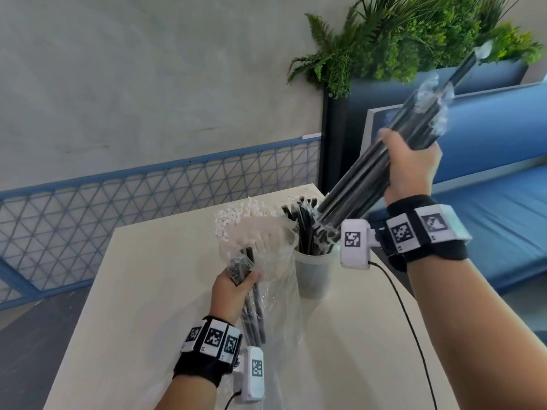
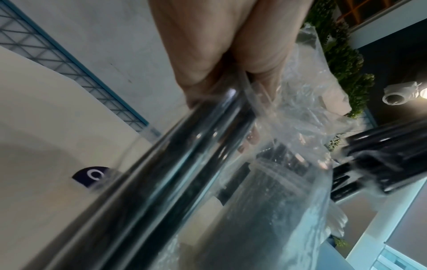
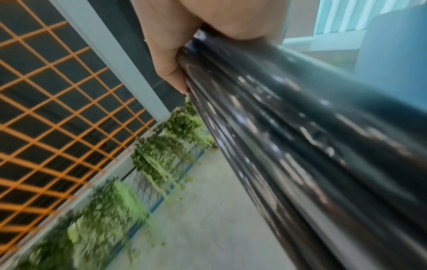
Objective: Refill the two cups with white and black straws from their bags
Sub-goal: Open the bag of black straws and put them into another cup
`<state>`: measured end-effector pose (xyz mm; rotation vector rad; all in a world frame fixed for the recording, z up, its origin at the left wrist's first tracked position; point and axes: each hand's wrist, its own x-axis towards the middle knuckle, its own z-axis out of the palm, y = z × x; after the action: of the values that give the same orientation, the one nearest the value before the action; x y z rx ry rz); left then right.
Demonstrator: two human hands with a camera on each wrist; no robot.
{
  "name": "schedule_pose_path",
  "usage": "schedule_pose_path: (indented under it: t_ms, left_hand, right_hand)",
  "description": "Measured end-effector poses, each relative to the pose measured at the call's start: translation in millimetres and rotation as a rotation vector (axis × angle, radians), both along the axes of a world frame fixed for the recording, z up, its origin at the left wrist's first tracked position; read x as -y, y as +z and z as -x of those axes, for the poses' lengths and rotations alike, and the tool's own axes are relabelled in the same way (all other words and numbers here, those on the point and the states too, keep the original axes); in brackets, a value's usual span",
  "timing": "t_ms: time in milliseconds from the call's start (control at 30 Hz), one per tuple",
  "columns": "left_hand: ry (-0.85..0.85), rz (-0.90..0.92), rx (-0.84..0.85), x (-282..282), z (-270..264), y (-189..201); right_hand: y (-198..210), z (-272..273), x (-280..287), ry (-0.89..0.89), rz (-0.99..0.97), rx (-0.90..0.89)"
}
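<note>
My right hand (image 1: 411,164) grips a thick bundle of black straws (image 1: 370,173), tilted, with crinkled clear wrap at its upper end. Its lower ends reach the rim of a translucent cup (image 1: 313,270) that holds several black straws. My left hand (image 1: 241,281) holds a clear plastic bag (image 1: 278,261) with a few black straws (image 1: 254,318) inside, just left of that cup. Behind the bag stand white straws (image 1: 236,216); their cup is hidden. Up close, the left hand (image 2: 219,60) grips bag (image 2: 293,124) and straws (image 2: 175,173); the right hand (image 3: 182,47) grips the blurred bundle (image 3: 300,146).
The pale table (image 1: 148,306) ends just behind the cups. A blue bench (image 1: 497,208) runs along the right, a planter with green plants (image 1: 399,42) stands behind it, and a blue mesh fence (image 1: 148,196) lines the wall. A black cable (image 1: 410,327) hangs from my right wrist.
</note>
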<state>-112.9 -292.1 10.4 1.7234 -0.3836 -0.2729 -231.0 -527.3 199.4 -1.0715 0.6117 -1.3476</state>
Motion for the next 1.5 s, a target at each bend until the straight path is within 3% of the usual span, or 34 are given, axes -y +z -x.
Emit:
schedule_pose_path:
  t_ms: [200,667,833,1000,1067,1167,1233,1333,1400,1500]
  left_hand:
    - [-0.033,0.074,-0.014,10,8,2]
    - [-0.085,0.108,-0.05,8,5,-9]
    - [-0.095,0.073,-0.074,9,1,-13]
    - [-0.084,0.078,-0.068,9,6,-13]
    - [-0.077,0.094,-0.071,7,9,-10]
    - [-0.073,0.094,-0.09,6,11,-9]
    - [-0.075,0.09,-0.09,6,13,-9]
    - [-0.103,0.111,-0.088,6,16,-8]
    - [-0.131,0.12,-0.083,6,18,-10]
    - [-0.227,0.129,-0.093,5,19,-10]
  right_hand:
    - [-47,-32,-35,0.121,0.236,-0.303]
    - [-130,-59,-50,0.37,0.18,-0.65]
    - [-139,-53,-51,0.41,0.142,-0.663]
    - [-141,-52,-54,0.502,0.238,-0.81]
    - [-138,-46,-58,0.367,0.257,-0.68]
    - [-128,-20,-76,-0.031,0.518,-0.373]
    - [-124,-8,-97,0.079,0.674,-0.344]
    - [-142,-9,-116,0.393,0.834,-0.618]
    - [-157,-13,-118,0.522,0.819,-0.787]
    - [-165,-15,-118,0.639,0.748,-0.842]
